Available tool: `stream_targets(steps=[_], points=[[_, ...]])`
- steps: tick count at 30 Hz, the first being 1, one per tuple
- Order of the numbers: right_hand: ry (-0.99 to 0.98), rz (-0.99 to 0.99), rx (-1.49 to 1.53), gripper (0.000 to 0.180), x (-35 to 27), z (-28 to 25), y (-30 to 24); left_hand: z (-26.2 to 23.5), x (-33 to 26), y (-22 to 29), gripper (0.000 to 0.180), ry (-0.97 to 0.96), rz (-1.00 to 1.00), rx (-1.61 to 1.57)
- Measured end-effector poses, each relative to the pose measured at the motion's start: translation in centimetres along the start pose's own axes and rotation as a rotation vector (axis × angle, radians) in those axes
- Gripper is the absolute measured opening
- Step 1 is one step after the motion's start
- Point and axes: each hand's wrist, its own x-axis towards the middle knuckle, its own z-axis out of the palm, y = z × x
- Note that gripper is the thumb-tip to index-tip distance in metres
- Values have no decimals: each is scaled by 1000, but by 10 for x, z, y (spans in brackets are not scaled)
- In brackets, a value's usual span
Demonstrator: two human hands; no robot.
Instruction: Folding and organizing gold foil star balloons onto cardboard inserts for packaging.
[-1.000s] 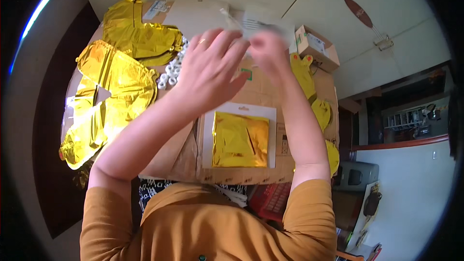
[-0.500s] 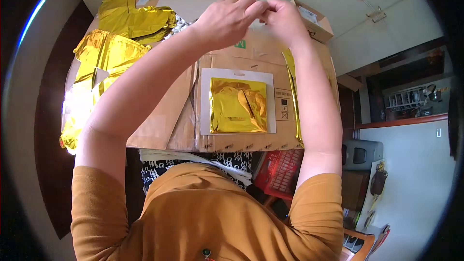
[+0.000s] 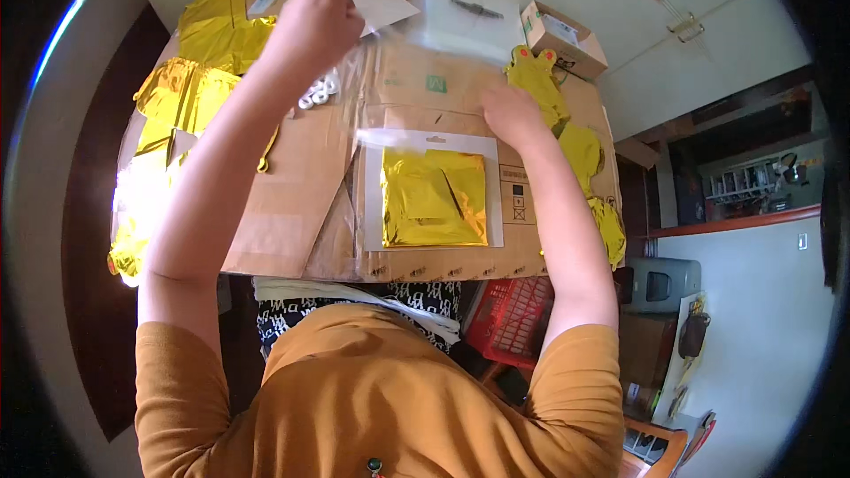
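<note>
My left hand [image 3: 320, 19] is raised at the back left, smeared by motion, with its fingers bent. Near it lies a white card [image 3: 390, 11]; whether they touch I cannot tell. My right hand [image 3: 513, 113] is blurred, its fingertips gripping what looks like a clear plastic bag [image 3: 381, 138], seen mainly as faint glare above the cardboard. Below it, a folded gold foil piece [image 3: 434, 199] lies on a white hang-hole card [image 3: 373, 212]. Gold foil shapes with red dots [image 3: 534, 80] lie by my right forearm.
Flattened cardboard [image 3: 283, 235] covers the table. Crumpled gold foil [image 3: 190, 93] is heaped on the left, with white ring-shaped pieces [image 3: 317, 93] beside it. Clear plastic sheets [image 3: 469, 18] and a small open carton [image 3: 567, 40] stand at the back. A red basket [image 3: 512, 319] is below.
My hands have parted. The left moved left and back; the right came down toward the foil piece on its card. The clear sheets and gold shapes at the right are now uncovered.
</note>
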Motion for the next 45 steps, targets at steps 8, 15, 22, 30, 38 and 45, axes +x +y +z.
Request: stream_targets(steps=[8, 15, 22, 30, 38, 45], points=[[133, -209, 168, 17, 66, -32, -81, -14, 10, 3, 33, 97, 142, 104], [18, 175, 513, 54, -58, -53, -110, 30, -31, -1, 20, -87, 191, 37], [168, 45, 544, 55, -123, -24, -111, 61, -56, 2, 24, -272, 250, 167], [532, 164, 544, 46, -206, -61, -127, 66, -99, 19, 33, -477, 413, 401], [254, 1116, 2079, 33, -310, -38, -201, 63, -121, 18, 26, -507, 440, 299], [193, 1090, 1904, 37, -279, -45, -205, 54, -128, 20, 20, -586, 593, 268]])
